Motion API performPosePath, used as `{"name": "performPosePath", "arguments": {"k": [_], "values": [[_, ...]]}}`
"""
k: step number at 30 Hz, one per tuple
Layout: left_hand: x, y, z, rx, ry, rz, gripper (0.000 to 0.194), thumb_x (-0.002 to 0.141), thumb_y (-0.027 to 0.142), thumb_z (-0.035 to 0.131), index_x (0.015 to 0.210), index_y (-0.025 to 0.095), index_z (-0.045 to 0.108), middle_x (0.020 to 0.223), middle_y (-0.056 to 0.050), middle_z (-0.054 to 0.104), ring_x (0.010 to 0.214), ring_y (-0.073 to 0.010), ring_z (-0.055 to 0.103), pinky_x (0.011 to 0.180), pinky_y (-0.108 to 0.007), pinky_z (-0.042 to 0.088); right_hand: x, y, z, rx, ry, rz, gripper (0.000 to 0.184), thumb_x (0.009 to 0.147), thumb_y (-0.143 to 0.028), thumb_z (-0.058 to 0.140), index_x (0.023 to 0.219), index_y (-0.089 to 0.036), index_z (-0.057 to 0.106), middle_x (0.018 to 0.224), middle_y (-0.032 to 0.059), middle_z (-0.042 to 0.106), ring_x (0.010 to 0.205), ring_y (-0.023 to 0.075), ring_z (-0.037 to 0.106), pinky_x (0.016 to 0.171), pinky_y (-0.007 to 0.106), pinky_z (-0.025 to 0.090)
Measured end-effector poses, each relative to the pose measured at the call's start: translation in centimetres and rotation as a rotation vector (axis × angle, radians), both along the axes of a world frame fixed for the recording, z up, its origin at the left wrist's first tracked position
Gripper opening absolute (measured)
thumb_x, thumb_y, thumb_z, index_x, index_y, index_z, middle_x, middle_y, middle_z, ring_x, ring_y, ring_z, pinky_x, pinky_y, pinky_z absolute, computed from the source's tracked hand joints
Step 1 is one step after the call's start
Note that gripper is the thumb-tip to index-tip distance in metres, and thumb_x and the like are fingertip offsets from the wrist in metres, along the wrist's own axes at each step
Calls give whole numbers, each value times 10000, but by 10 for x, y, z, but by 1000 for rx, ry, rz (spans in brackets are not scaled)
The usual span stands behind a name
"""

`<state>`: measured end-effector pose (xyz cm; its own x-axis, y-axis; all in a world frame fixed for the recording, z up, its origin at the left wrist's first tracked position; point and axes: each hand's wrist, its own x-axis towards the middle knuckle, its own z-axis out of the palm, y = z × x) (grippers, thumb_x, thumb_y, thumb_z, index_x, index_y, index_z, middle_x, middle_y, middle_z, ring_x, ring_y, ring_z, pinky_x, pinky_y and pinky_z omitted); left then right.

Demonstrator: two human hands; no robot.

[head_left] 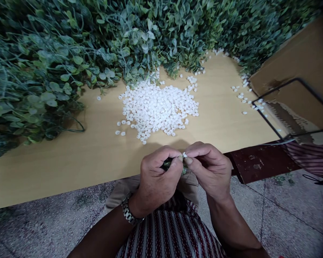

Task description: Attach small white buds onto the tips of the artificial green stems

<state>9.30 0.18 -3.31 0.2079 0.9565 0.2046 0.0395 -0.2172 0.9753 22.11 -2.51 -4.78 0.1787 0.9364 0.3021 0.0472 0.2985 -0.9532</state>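
Observation:
Both hands meet just in front of the table's near edge, thumbs and forefingers pinched close together. My left hand (pixel 160 175) is closed on a green artificial leaf sprig (pixel 184 170); most of it is hidden behind the fingers. My right hand (pixel 211 172) pinches a small white plastic piece (pixel 184 154) right at the left fingertips. How the piece sits against the sprig is too small to tell. Beyond the hands, a heap of small round white plastic pieces (pixel 158 107) lies on the tabletop.
Artificial green foliage (pixel 140 39) is piled along the back and left of the wooden table (pixel 97 150). At the right stands a torn cardboard box (pixel 307 61) beside a black metal frame (pixel 314 94). Stray white pieces (pixel 242 96) lie near it. Below is a speckled floor (pixel 280 211).

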Motion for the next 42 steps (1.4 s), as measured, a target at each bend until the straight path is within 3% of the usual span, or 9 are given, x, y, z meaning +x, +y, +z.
{"name": "performPosePath", "arguments": {"k": [4, 8, 16, 42], "values": [[0, 0, 0, -4, 5, 13, 161, 740, 39, 520, 612, 118, 576, 559, 26, 533, 507, -60, 453, 486, -162, 392, -4, -2, -3, 122, -112, -82, 276, 749, 27, 609, 862, -218, 669, 779, -20, 640, 725, 88, 599, 648, 217, 488], [1, -1, 2, -8, 23, 36, 162, 739, 45, 514, 609, 125, 566, 544, 36, 508, 501, -57, 434, 469, -156, 373, -7, -2, -7, 131, -125, -145, 277, 742, 23, 617, 862, -221, 670, 786, -15, 645, 736, 95, 607, 644, 219, 496], [3, 0, 4, -27, 21, 43, 173, 736, 47, 502, 604, 138, 565, 538, 38, 505, 477, -56, 420, 442, -157, 356, -5, 0, -6, 3, 32, -95, 131, 768, -86, 639, 802, -212, 649, 724, -14, 649, 653, 103, 596, 590, 227, 505], [0, 0, 4, 18, 48, 10, 189, 741, 32, 514, 601, 141, 577, 537, 33, 534, 476, -61, 452, 447, -161, 376, 3, -1, -3, -32, -69, -29, 79, 803, -125, 622, 794, -201, 639, 679, -15, 592, 628, 106, 541, 558, 228, 441]]}}
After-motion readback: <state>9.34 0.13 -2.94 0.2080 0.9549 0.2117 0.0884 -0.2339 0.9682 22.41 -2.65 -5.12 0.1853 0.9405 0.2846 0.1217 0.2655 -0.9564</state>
